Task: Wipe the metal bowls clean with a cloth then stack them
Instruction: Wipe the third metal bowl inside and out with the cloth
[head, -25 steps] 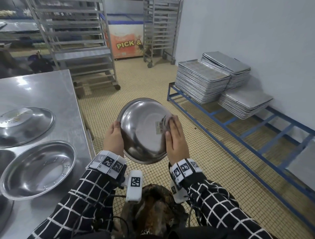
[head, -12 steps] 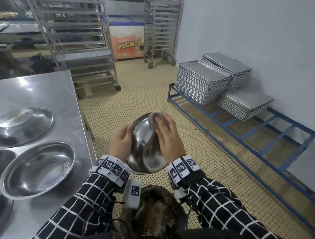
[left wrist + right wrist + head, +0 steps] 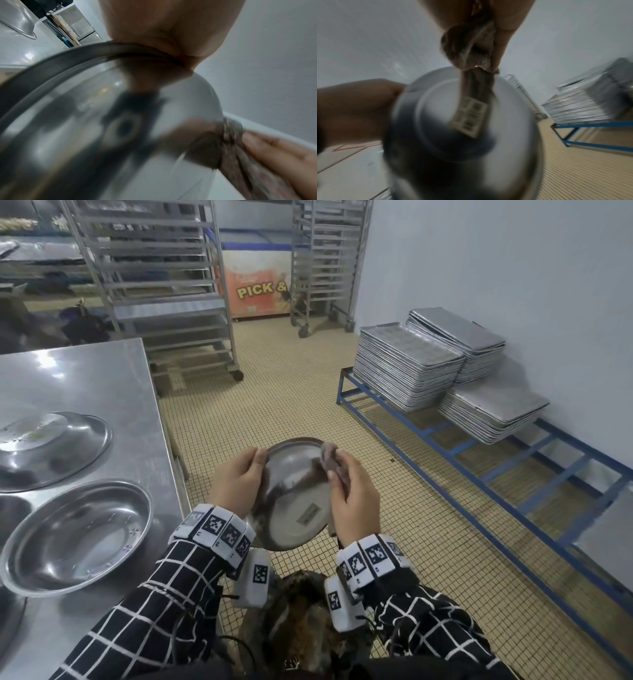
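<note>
I hold a metal bowl (image 3: 291,498) in the air over the floor, its underside with a barcode sticker (image 3: 309,514) turned up toward me. My left hand (image 3: 239,479) grips its left rim (image 3: 72,60). My right hand (image 3: 351,491) pinches a crumpled grey-brown cloth (image 3: 330,462) against the bowl's far right edge. The right wrist view shows the cloth (image 3: 467,48) bunched under the fingers, touching the bowl (image 3: 453,128). On the steel table (image 3: 102,378) at left lie an upright bowl (image 3: 75,535) and an upside-down one (image 3: 48,446).
Stacks of metal trays (image 3: 407,368) rest on a low blue frame (image 3: 479,460) along the right wall. Wheeled tray racks (image 3: 154,278) and an orange freezer (image 3: 257,285) stand at the back. A dark bag (image 3: 301,625) sits on my lap. Tiled floor lies between the table and the frame.
The bowl has been tipped from facing me on edge to underside up and lowered. My right hand with the cloth has slid from the sticker area to the far right rim.
</note>
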### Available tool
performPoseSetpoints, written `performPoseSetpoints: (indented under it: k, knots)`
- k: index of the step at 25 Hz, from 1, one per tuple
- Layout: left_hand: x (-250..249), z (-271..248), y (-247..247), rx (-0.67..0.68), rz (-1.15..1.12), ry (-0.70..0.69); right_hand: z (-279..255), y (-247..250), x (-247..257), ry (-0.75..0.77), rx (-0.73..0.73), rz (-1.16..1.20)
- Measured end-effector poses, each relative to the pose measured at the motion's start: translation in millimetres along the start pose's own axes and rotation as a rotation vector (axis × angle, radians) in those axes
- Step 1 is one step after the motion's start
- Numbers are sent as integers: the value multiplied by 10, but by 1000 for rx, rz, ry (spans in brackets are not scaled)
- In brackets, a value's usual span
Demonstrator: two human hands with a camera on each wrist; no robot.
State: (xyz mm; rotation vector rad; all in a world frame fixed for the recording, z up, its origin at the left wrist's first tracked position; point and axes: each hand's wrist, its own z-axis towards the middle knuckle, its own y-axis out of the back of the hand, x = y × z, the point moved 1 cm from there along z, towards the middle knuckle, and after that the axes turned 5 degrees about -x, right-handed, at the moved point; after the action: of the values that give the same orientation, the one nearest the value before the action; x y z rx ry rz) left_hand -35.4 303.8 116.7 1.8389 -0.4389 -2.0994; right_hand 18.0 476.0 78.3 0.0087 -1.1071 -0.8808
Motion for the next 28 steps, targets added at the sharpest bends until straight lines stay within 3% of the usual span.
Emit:
performPoseSetpoints:
  k: [4,6,7,9,12,14,17,20,22,26,28]
  knots:
    - [-39,14,-91,9,-92,4,-75,-253,312,310,181,-134]
    - [-54,24,-100,-9,-120,10,-17,-299,270,416,157,-212]
    - [-62,23,-95,-20,-117,9,32,-290,232,396,114,-220]
    - [-57,1,-69,-53,-87,-18,111,-227,169,162,50,-145]
    - [-27,-18,-14,-91,-42,-48,79,-176,-142,-356,34,188]
    - [46,-11,-9,-109,-18,-41,3,-136,-344,-516,13,294]
    - [161,-47,-54,-78,-76,3,20,-21,-430,-626,39,266]
    - [338,-56,-100,20,-20,-13,157,128,-423,-516,76,160]
    - [417,-28,-103,107,-32,-5,253,211,-410,-374,129,57]
    - [334,-19,-192,278,24,-60,416,193,-289,6,368,-200]
    - [303,-17,-262,271,99,-94,439,134,-195,124,378,-179]
